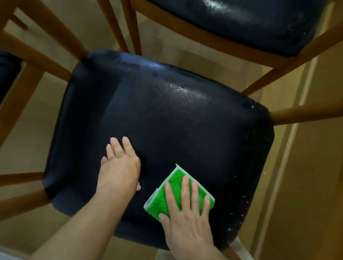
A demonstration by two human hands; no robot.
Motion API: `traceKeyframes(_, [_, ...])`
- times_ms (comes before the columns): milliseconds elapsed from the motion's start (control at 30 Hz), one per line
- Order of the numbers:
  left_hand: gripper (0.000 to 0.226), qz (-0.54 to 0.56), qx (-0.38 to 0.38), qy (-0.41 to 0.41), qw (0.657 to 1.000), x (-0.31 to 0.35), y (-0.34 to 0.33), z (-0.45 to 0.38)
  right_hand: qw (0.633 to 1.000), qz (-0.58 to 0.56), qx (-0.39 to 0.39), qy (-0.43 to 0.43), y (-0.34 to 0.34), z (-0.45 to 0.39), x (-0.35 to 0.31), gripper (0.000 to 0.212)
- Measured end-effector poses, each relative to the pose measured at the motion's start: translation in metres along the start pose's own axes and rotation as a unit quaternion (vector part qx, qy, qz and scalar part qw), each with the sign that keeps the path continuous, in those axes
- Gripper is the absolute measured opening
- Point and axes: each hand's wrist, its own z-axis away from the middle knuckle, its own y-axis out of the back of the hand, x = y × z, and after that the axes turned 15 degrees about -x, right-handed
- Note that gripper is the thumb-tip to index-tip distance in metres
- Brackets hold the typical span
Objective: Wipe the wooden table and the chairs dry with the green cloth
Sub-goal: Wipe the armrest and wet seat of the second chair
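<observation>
From the head camera, the green cloth (178, 194) lies folded into a small square pad on the near chair seat (161, 118), toward the seat's 5 o'clock corner. The right hand (188, 218) lies flat on top of it, fingers straight and slightly spread, pressing it down rather than pinching it. The left hand (120, 166) rests on the seat at about 9 o'clock from the cloth, just beside it but not touching it, its fingers straight and close together.

The cloth looks soft, light and limp (a fluffy pile with a pale hem), so it should bunch or unfold if dragged by one corner; a flat palm over its middle seems the best hold. The dark seat covering looks smooth and glossy, likely slippery where wet.

Pale specks along the seat's edge at 3 to 5 o'clock may be droplets, but they are too small to tell. A second chair (249, 15) at 1 o'clock is cut off by the frame, and its shiny patch could be glare or moisture. Only wooden edges show at the right; whether they belong to the desk cannot be told. The cloth's underside is hidden.
</observation>
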Motion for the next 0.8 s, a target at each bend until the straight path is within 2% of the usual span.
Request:
traceKeyframes(100, [0.124, 0.009, -0.004, -0.003, 1.000, -0.001, -0.001, 0.001, 0.999, -0.015, 0.032, 0.039, 0.021, -0.026, 0.025, 0.083])
traceKeyframes(133, [0.124, 0.010, -0.001, -0.002, 1.000, -0.001, -0.001, 0.000, 0.998, -0.046, 0.040, 0.025, 0.033, -0.040, 0.038, 0.076])
traceKeyframes(233, [0.122, 0.012, 0.003, -0.001, 1.000, -0.002, -0.003, -0.001, 0.985, -0.107, 0.112, -0.075, 0.090, -0.088, 0.086, 0.066])
traceKeyframes(367, [0.123, 0.022, -0.005, 0.003, 1.000, -0.001, -0.003, -0.005, 0.935, -0.245, 0.158, -0.204, 0.147, -0.126, 0.125, 0.061])
traceKeyframes(500, [0.124, 0.012, 0.010, 0.002, 1.000, -0.001, -0.004, -0.004, 0.921, -0.249, 0.174, -0.242, 0.102, -0.094, 0.084, 0.062])
traceKeyframes(633, [0.125, 0.004, 0.016, 0.003, 1.000, -0.001, -0.006, -0.004, 0.932, -0.242, 0.098, -0.251, 0.029, -0.035, 0.032, 0.072])
traceKeyframes(733, [0.126, -0.004, 0.017, 0.005, 1.000, -0.001, -0.006, -0.007, 0.940, -0.246, 0.057, -0.231, 0.019, -0.035, 0.030, 0.072])
traceKeyframes(800, [0.126, -0.005, 0.002, 0.009, 1.000, -0.001, -0.004, -0.008, 0.939, -0.244, 0.074, -0.231, 0.031, -0.046, 0.040, 0.072])
